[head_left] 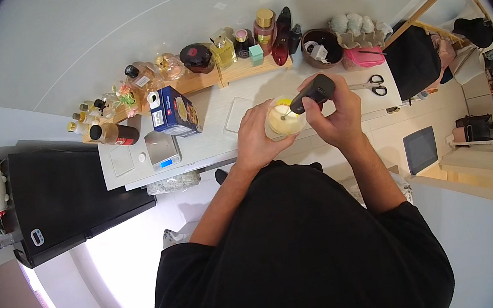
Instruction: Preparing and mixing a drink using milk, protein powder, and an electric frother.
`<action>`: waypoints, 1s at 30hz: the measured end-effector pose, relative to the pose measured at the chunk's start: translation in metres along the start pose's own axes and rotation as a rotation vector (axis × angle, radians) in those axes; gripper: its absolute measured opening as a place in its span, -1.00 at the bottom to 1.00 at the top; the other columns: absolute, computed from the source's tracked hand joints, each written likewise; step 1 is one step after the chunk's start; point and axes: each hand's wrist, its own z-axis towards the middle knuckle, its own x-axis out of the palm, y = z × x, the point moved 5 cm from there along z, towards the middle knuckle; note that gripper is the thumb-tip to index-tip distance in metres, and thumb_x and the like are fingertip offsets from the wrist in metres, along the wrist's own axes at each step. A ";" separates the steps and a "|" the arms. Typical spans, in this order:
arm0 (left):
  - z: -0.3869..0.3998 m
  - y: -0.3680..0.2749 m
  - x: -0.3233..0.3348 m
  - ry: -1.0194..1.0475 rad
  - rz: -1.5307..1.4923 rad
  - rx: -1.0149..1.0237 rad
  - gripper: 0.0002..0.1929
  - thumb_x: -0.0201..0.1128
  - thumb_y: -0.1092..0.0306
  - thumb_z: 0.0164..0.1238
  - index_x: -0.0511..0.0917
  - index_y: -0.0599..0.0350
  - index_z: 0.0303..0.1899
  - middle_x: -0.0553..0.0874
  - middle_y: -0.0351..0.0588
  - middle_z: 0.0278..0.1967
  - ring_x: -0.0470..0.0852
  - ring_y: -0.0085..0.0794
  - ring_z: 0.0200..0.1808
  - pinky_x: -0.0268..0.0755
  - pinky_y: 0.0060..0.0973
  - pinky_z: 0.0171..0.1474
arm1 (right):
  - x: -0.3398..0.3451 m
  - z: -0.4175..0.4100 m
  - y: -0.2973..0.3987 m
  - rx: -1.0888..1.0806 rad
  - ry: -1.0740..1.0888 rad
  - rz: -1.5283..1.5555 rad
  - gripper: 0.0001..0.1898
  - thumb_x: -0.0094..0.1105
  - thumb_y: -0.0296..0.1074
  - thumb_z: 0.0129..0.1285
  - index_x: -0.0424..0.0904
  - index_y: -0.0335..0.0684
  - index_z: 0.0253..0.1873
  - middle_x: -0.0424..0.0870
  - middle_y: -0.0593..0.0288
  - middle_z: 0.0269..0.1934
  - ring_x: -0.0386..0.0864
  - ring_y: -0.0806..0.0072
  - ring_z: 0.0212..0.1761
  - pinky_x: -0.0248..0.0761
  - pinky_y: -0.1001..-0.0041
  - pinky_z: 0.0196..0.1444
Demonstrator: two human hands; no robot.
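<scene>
In front of my chest, my left hand (257, 135) grips the side of a clear cup (272, 127) holding a pale yellow liquid (281, 124). My right hand (339, 111) is wrapped around a black handheld milk frother (312, 94). The frother's thin metal shaft slants down into the cup, and its tip meets the liquid. Whether the whisk is spinning cannot be seen. Behind my left hand, a clear flat square (237, 114) lies on the white table (215, 97).
A blue carton (174, 112), a dark sauce bottle (114, 135) and a digital kitchen scale (162, 148) stand at the left. Perfume bottles (223, 50) line a wooden riser (200, 84). Scissors (375, 85), a pink-lidded container (362, 57) and a dark bowl (321, 48) are at the right.
</scene>
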 end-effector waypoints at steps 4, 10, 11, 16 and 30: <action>0.002 -0.003 -0.003 -0.018 0.002 0.010 -0.16 0.72 0.16 -0.05 0.54 0.26 0.30 0.73 0.13 0.14 0.69 0.04 0.17 0.52 -0.11 0.28 | 0.000 -0.002 -0.002 0.010 -0.003 0.005 -0.59 0.48 -0.45 0.25 0.53 -0.33 0.14 0.75 0.23 -0.31 0.61 0.58 -0.43 0.55 0.52 -0.31; 0.005 -0.003 -0.005 -0.028 0.009 -0.003 -0.17 0.71 0.16 -0.05 0.54 0.24 0.30 0.72 0.11 0.15 0.68 0.04 0.19 0.50 -0.11 0.30 | -0.001 -0.003 0.002 0.005 0.000 0.012 -0.58 0.48 -0.43 0.25 0.53 -0.33 0.15 0.75 0.24 -0.30 0.62 0.58 -0.44 0.55 0.52 -0.32; 0.005 -0.004 -0.006 -0.029 0.009 0.001 -0.18 0.71 0.16 -0.05 0.54 0.23 0.30 0.72 0.11 0.15 0.68 0.04 0.19 0.50 -0.11 0.30 | -0.001 -0.003 0.002 0.006 -0.001 0.011 -0.58 0.48 -0.43 0.25 0.53 -0.33 0.15 0.75 0.24 -0.30 0.62 0.58 -0.44 0.55 0.52 -0.32; 0.007 -0.008 -0.007 -0.017 0.006 0.016 -0.19 0.71 0.18 -0.04 0.54 0.23 0.30 0.73 0.10 0.14 0.68 0.04 0.18 0.51 -0.11 0.28 | 0.000 -0.003 0.006 0.006 0.060 0.002 -0.60 0.41 -0.47 0.31 0.48 -0.35 0.17 0.77 0.17 -0.19 0.66 0.57 -0.33 0.58 0.52 -0.25; 0.007 -0.006 -0.009 -0.025 0.010 0.024 -0.19 0.70 0.20 -0.05 0.53 0.21 0.29 0.73 0.09 0.14 0.69 0.04 0.16 0.52 -0.11 0.27 | 0.009 0.000 0.007 0.011 0.119 -0.020 -0.63 0.33 -0.52 0.35 0.46 -0.37 0.19 0.80 0.11 -0.09 0.71 0.57 -0.23 0.60 0.53 -0.17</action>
